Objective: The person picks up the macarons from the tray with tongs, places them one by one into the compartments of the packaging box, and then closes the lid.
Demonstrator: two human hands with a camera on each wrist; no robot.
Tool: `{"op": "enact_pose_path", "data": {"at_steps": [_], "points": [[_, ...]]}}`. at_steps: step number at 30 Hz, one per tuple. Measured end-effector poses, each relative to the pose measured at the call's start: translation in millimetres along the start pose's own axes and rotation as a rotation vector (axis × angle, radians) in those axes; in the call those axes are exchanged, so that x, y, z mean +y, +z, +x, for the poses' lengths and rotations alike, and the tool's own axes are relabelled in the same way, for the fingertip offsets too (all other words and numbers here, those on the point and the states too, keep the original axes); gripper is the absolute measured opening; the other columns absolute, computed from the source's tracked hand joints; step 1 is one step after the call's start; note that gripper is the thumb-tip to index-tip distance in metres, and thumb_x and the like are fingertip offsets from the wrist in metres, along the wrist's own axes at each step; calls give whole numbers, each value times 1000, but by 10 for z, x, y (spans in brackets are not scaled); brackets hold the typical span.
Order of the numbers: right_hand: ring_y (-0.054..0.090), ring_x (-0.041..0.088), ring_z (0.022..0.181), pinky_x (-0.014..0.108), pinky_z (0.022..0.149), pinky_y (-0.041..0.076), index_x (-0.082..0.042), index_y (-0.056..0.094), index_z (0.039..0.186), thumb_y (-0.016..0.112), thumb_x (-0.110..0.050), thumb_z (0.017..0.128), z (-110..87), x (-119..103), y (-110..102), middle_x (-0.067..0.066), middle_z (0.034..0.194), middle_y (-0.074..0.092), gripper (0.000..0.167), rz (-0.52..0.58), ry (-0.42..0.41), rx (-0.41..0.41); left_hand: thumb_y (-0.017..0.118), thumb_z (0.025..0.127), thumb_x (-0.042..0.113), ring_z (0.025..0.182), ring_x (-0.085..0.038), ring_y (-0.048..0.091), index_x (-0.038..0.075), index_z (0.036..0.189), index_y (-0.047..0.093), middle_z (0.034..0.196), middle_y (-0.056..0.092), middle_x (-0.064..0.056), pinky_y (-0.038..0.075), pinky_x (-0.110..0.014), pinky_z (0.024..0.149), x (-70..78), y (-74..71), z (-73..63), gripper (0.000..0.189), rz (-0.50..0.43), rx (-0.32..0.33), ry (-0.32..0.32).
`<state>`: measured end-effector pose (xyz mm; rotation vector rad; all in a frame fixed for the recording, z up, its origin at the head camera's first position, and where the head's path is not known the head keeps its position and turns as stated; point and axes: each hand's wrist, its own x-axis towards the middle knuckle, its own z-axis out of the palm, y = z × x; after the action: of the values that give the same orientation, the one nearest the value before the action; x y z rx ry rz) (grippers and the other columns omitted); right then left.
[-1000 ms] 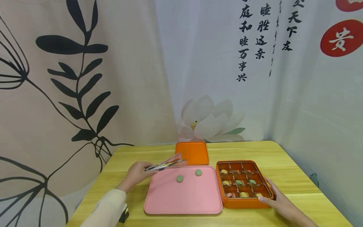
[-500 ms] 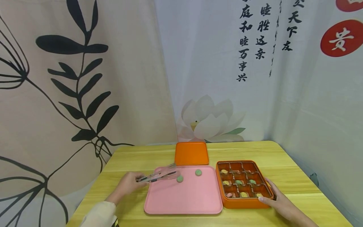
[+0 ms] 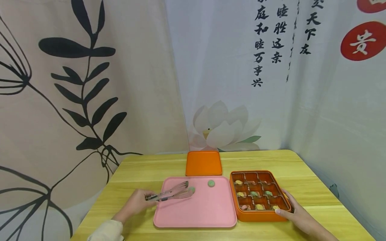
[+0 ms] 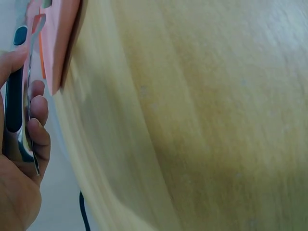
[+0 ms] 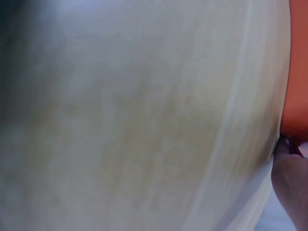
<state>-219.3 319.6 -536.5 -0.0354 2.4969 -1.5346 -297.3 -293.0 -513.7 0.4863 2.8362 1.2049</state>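
Metal tongs [image 3: 169, 194] with dark handle inserts are gripped in my left hand [image 3: 135, 203], left of the pink tray [image 3: 196, 216]. Their two arms stand apart over the tray, and the tips overlap a small green round, macaron-like piece [image 3: 192, 189]. A second green piece [image 3: 211, 183] lies farther back on the tray. In the left wrist view, thumb and curled fingers press the tongs' handle [image 4: 15, 96]. My right hand [image 3: 297, 214] holds the near right corner of an orange divided box [image 3: 262, 216], thumb on its rim. The right wrist view shows just part of that hand [image 5: 290, 180].
Inside the box, several compartments hold yellow, green and pink pieces [image 3: 259, 207]. An orange lid [image 3: 203, 163] lies behind the tray, which sits right beside the box. The wooden table [image 3: 319, 197] has a printed curtain [image 3: 144, 83] behind it.
My left hand has moved nearer and to the left, lowering the tongs from above the tray's back edge to the left green piece. The right hand and the box have stayed put.
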Motion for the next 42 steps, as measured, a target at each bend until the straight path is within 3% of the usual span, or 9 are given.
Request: {"op": "enact_pose_path", "data": {"at_steps": [7,16,23,42], "points": [[29,58,134,67,98,35,-3,-8,157,58,-31,101,-2,-3,6,41,154,4,91,-7,1,2,83,79,23,60,-10,52,9,97,76,76,64,5,44,-25,51,-11,34,8,23,57,12,14],[36,54,132,63,99,37,-3,-8,157,58,-30,101,-5,15,16,41,153,12,91,13,-2,10,81,82,24,54,-5,48,11,96,77,73,64,8,42,-23,47,-75,87,47,20,58,6,44],[37,54,132,63,99,37,-4,-8,157,59,-29,100,-14,14,20,40,153,14,91,15,-9,13,80,84,23,54,-4,48,10,97,77,70,64,9,43,-23,47,-40,97,56,19,74,9,69],[24,59,136,69,98,33,-5,-8,157,59,-35,100,14,20,-11,41,154,3,93,-25,28,2,80,83,22,54,-4,45,12,95,79,70,64,8,39,-21,47,-13,84,72,15,53,32,24]]}}
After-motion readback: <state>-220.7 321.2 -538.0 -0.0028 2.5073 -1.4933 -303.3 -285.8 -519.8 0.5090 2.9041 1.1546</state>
